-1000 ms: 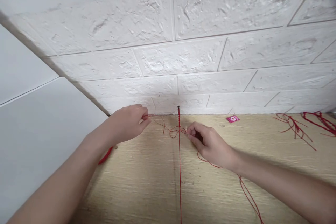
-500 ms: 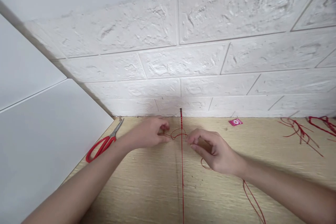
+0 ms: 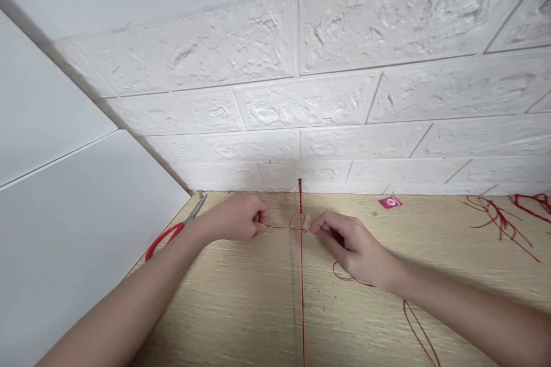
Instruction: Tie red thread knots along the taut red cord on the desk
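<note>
A red cord runs from a small dark fixing at the wall's foot straight towards me. Its far end is a short braided length. Just below the braid, a thin red thread crosses the cord in a small loose loop. My left hand pinches this thread on the left of the cord. On the right, my right hand pinches the thread's other side close to the cord. More of the red thread trails in curves beneath my right hand and forearm.
Red-handled scissors lie at the left, partly behind my left forearm. A small pink packet sits near the wall. Cut red cords lie at the far right. White brick-patterned wall rises behind, and a white panel stands left.
My left hand has drawn away to the left and its fingers have closed on the thread. The thread there is now straighter, and the loop round the cord has become smaller.
</note>
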`<state>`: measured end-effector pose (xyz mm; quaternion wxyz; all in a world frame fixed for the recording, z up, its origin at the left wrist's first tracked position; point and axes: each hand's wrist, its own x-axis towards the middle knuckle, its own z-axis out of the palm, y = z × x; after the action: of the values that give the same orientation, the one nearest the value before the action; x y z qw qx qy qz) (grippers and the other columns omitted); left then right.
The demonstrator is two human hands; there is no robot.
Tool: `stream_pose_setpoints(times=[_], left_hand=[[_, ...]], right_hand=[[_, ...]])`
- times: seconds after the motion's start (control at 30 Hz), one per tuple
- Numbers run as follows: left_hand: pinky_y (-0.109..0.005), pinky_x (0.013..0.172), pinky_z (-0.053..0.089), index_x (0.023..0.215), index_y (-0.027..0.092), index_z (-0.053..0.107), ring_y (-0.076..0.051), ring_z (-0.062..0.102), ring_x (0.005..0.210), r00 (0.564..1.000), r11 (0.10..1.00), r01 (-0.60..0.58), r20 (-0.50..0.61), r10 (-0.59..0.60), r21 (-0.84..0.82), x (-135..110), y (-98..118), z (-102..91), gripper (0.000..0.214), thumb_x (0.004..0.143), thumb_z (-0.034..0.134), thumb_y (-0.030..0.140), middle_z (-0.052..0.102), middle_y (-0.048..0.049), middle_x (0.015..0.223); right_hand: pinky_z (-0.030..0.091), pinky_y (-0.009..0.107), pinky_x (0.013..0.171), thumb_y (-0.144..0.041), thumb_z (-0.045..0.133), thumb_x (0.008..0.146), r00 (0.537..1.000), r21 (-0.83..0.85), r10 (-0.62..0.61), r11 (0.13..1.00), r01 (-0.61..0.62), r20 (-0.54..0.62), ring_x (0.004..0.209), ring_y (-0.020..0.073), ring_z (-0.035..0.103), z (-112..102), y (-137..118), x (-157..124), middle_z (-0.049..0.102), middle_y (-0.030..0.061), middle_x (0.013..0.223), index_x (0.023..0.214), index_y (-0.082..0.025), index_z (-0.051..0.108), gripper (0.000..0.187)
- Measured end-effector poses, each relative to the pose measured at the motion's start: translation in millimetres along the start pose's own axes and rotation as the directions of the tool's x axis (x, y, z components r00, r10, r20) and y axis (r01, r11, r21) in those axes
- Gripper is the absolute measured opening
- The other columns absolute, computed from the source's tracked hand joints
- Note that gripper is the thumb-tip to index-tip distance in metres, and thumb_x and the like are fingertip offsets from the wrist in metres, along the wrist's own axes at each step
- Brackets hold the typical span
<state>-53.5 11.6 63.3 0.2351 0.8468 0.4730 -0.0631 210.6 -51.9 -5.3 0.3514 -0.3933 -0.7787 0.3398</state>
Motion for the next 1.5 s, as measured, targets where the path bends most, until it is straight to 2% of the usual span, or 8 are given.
stream_pose_setpoints(times=[0.23, 0.47, 0.73, 0.93, 1.1, 1.23, 1.4, 1.5], left_hand=[[-0.029, 0.070, 0.036, 0.061, 0.019, 0.060, -0.014, 0.054, 0.064, 1.000, 0.986, 0.004, 0.017, -0.007, 0.169, -7.1, 2.0, -11.2, 0.010, 0.070, 0.058, 0.015, 0.066, 0.0021, 0.069], [-0.035, 0.079, 0.038, 0.066, 0.021, 0.062, -0.018, 0.056, 0.069, 0.994, 0.937, 0.086, 0.031, -0.102, 0.340, -18.0, 3.2, -23.3, 0.009, 0.069, 0.057, 0.013, 0.066, -0.0004, 0.076], [-0.031, 0.076, 0.046, 0.125, 0.024, 0.058, -0.019, 0.061, 0.084, 0.966, 0.989, -0.078, -0.255, 0.043, -0.126, -1.6, 40.7, 13.5, 0.042, 0.085, 0.062, 0.036, 0.062, -0.0057, 0.113], [-0.027, 0.061, 0.043, 0.125, 0.023, 0.053, -0.011, 0.055, 0.059, 0.937, 0.908, -0.133, -0.349, -0.016, -0.397, 19.0, 41.6, 55.2, 0.039, 0.086, 0.058, 0.026, 0.065, 0.0009, 0.088], [-0.026, 0.058, 0.040, 0.113, 0.019, 0.053, -0.010, 0.052, 0.056, 0.890, 0.905, -0.203, -0.455, 0.012, -0.373, 21.1, 39.4, 65.4, 0.030, 0.083, 0.057, 0.020, 0.058, 0.0035, 0.072], [-0.025, 0.057, 0.039, 0.109, 0.017, 0.054, -0.010, 0.052, 0.056, 0.884, 0.899, -0.226, -0.467, 0.028, -0.374, 21.2, 38.4, 67.3, 0.030, 0.079, 0.057, 0.017, 0.058, 0.0030, 0.072], [-0.026, 0.057, 0.039, 0.106, 0.016, 0.060, -0.011, 0.053, 0.058, 0.879, 0.872, -0.194, -0.474, -0.049, -0.449, 24.8, 36.4, 66.4, 0.025, 0.082, 0.055, 0.021, 0.060, 0.0018, 0.071], [-0.027, 0.056, 0.038, 0.090, 0.017, 0.064, -0.013, 0.052, 0.054, 0.883, 0.811, -0.094, -0.425, -0.200, -0.578, 31.8, 39.4, 64.1, 0.023, 0.090, 0.046, 0.030, 0.057, 0.0019, 0.061]], right_hand=[[0.043, 0.030, 0.072, -0.011, 0.042, 0.091, 0.998, -0.288, 0.050, 0.956, -0.055, -0.024, 0.082, 0.0186, 0.062, 1.9, 3.8, -2.1, 0.067, 0.0050, 0.095, 0.111, -0.019, 0.057, 0.026], [0.036, 0.030, 0.064, -0.028, 0.046, 0.096, 0.996, -0.489, 0.087, 0.869, -0.080, -0.009, 0.070, 0.0178, 0.058, -0.4, 5.8, -3.0, 0.063, 0.0015, 0.077, 0.084, -0.021, 0.056, 0.017], [0.033, 0.030, 0.061, -0.029, 0.044, 0.099, 0.999, -0.549, 0.035, 0.835, -0.025, 0.007, 0.069, 0.0177, 0.058, 1.2, 7.6, -0.2, 0.064, 0.0030, 0.076, 0.082, -0.021, 0.054, 0.021], [0.037, 0.031, 0.062, -0.034, 0.047, 0.099, 0.999, -0.520, 0.040, 0.853, -0.041, -0.013, 0.071, 0.0192, 0.061, 1.3, 9.1, -1.2, 0.068, 0.0032, 0.082, 0.107, -0.020, 0.058, 0.019], [0.041, 0.036, 0.073, -0.028, 0.053, 0.095, 0.992, -0.532, -0.081, 0.846, 0.019, -0.093, 0.086, 0.0230, 0.058, -2.4, 4.3, 0.4, 0.067, 0.0072, 0.089, 0.077, -0.020, 0.062, 0.022], [0.039, 0.046, 0.086, -0.024, 0.059, 0.090, 0.951, -0.547, -0.191, 0.837, 0.028, -0.243, 0.107, 0.0305, 0.053, -5.6, 1.0, -0.8, 0.066, 0.0087, 0.114, 0.082, -0.021, 0.064, 0.010], [0.047, 0.040, 0.080, -0.017, 0.053, 0.090, 0.957, -0.325, -0.186, 0.940, 0.107, -0.224, 0.096, 0.0241, 0.059, -6.1, -4.3, -3.8, 0.065, 0.0104, 0.110, 0.113, -0.021, 0.057, 0.024], [0.047, 0.032, 0.063, -0.016, 0.051, 0.091, 0.984, -0.156, -0.022, 0.988, -0.006, -0.175, 0.072, 0.0175, 0.059, -3.5, -14.5, 0.2, 0.065, 0.0066, 0.094, 0.128, -0.022, 0.050, 0.036]])
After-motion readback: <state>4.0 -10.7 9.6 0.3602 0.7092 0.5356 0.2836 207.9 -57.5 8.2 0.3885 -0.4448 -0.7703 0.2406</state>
